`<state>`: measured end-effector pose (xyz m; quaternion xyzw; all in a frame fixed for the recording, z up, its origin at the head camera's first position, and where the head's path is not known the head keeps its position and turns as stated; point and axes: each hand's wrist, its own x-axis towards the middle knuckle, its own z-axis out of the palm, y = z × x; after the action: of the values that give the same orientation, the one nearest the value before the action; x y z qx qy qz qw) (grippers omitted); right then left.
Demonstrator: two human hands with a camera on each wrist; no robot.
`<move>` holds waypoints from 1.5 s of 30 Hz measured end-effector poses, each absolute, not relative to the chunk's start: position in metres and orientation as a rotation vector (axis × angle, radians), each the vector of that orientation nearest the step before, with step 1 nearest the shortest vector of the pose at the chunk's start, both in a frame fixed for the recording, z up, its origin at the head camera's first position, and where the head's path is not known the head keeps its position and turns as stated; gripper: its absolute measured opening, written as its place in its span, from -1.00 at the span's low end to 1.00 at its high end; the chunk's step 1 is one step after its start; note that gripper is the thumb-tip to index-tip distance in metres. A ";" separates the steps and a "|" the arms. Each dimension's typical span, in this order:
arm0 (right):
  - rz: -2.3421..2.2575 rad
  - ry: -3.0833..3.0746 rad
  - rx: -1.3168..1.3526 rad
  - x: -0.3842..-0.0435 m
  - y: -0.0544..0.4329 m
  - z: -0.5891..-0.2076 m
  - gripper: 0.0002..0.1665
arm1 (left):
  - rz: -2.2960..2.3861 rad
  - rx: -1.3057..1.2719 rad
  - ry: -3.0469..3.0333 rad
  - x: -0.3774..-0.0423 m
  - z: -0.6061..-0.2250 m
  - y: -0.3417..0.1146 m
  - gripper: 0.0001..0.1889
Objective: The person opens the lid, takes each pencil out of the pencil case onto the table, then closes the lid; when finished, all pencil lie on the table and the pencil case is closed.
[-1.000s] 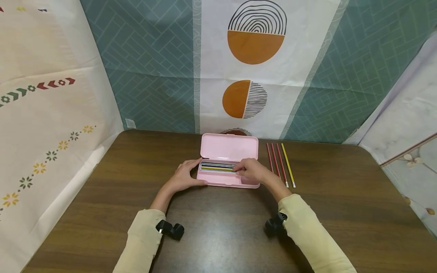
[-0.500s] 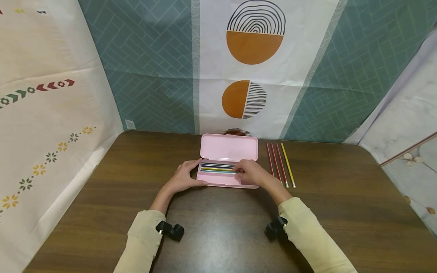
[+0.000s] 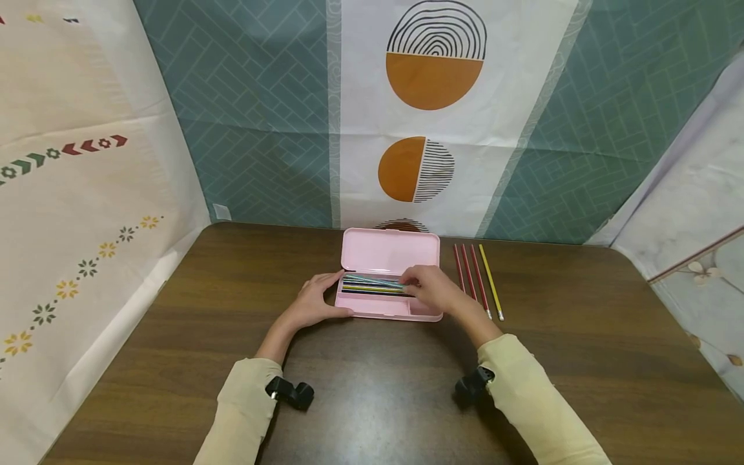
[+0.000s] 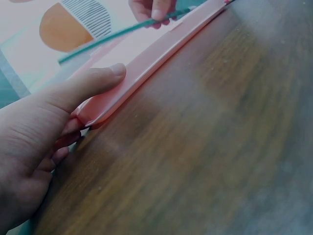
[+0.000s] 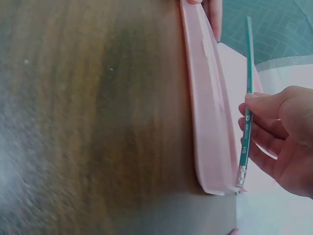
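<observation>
While steadying the open pink pencil case with the left hand, pinches a green pencil in the right hand, above that case and between the two hands.

In the head view, spans the case's end with left thumb and fingers, and reaches over the opposite end with the right hand. Slants the green pencil across a row of pencils lying inside. Beyond the hands, shows the raised lid; past the right hand, on the surface, shows three red pencils beside a yellow pencil, all unheld.

In the left wrist view, grips the case with the thumb over the near wall and fingers about the end. Shows the green pencil aslant above the case, apart from the left thumb.

In the right wrist view, holds the green pencil between right thumb and fingers, with the metal-collared end just past the lower fingers and the other end pointing toward the left hand.

Seems to be at the step of arranging pencils in the case, with this one not yet laid flat. Probably calls next for lowering the green pencil parallel to the row before loosening the right fingers, and for a firm left grip against any sliding.
</observation>
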<state>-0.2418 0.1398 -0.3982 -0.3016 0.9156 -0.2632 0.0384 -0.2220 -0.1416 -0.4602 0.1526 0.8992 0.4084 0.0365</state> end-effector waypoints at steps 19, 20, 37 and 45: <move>-0.899 2.897 -0.714 -0.244 0.182 -0.361 -0.86 | 1.249 0.477 2.765 -0.219 -0.456 -0.145 0.02; -0.901 2.905 -0.711 -0.244 0.186 -0.359 -0.85 | 1.249 0.475 2.770 -0.219 -0.457 -0.145 0.02; -0.932 3.043 -0.298 -0.248 0.254 -0.364 -0.61 | 1.269 0.477 2.759 -0.219 -0.458 -0.144 0.01; -0.854 3.039 -0.098 -0.246 0.279 -0.376 -0.55 | 1.250 0.478 2.756 -0.220 -0.457 -0.141 0.02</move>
<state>-0.2460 0.2793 -0.3757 -0.0312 0.9622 -0.2705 -0.0084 -0.2199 -0.1406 -0.4569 0.1560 0.8988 0.4078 0.0390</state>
